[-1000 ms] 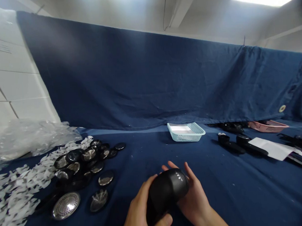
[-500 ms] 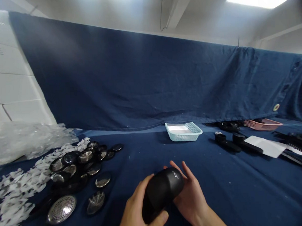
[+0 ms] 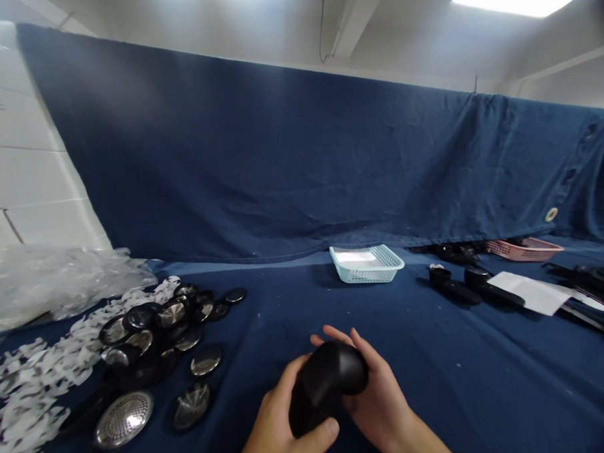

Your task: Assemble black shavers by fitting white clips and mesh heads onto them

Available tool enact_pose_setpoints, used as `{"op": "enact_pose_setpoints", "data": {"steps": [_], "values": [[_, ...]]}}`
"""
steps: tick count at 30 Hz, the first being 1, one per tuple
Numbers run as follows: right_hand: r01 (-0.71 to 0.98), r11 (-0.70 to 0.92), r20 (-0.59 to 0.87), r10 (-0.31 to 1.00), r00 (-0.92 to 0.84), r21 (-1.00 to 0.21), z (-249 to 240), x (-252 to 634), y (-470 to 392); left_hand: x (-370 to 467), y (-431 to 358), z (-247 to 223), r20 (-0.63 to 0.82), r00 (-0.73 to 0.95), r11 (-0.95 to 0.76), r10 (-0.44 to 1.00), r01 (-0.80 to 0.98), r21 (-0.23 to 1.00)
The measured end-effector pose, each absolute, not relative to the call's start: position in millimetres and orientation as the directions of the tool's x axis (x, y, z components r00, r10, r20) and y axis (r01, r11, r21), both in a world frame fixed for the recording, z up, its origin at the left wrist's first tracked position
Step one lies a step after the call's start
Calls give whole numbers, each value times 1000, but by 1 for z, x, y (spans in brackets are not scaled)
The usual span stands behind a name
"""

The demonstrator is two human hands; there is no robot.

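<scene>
My left hand (image 3: 283,414) is closed around a smooth black rounded plastic housing (image 3: 325,384), with the thumb along its near side. The housing bends toward the right and ends in a round, blunt head. My right hand (image 3: 382,396) lies just behind and beside that head, palm turned toward it, fingers stretched out. Part of that hand is hidden by the housing, and whether it presses on it I cannot tell. Left of the hands, a heap of round black-rimmed discs (image 3: 172,313) with shiny metal faces lies on the blue cloth (image 3: 280,314).
A perforated metal disc (image 3: 124,419) lies at the near left, beside white curled scraps (image 3: 43,385) and clear plastic bags (image 3: 69,280). At the back stands a light-blue basket (image 3: 369,275). To the right are black handled parts (image 3: 455,288), white paper (image 3: 528,293) and a pink basket (image 3: 526,250).
The black housing has turned in my left hand, so the pale marking on its head no longer shows. My right hand's fingers have shifted slightly left, closer around the head.
</scene>
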State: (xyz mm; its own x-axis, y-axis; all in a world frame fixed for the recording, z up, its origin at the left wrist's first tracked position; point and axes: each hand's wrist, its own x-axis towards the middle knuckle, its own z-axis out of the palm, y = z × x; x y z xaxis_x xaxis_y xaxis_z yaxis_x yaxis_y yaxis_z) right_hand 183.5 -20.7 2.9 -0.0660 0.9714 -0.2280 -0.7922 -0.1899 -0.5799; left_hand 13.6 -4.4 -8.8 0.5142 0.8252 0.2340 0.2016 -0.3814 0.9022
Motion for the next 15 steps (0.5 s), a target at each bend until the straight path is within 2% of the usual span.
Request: {"op": "enact_pose_setpoints", "data": {"steps": [4,7,10,15], "values": [[-767,-108,-146,989,-19,-632,-4,180,-18,17,-2,-12,19,476,-43,879,41,998],[-704,-109,-112,993,-43,-702,-7,179,-16,19,4,-13,-122,404,174,907,-96,980],[-612,-119,-156,988,8,-782,-7,178,-17,18,8,-9,-209,357,288,910,-185,940],[-524,-110,-165,985,59,-844,-5,175,-20,13,12,0,-267,439,388,858,-211,897]]}}
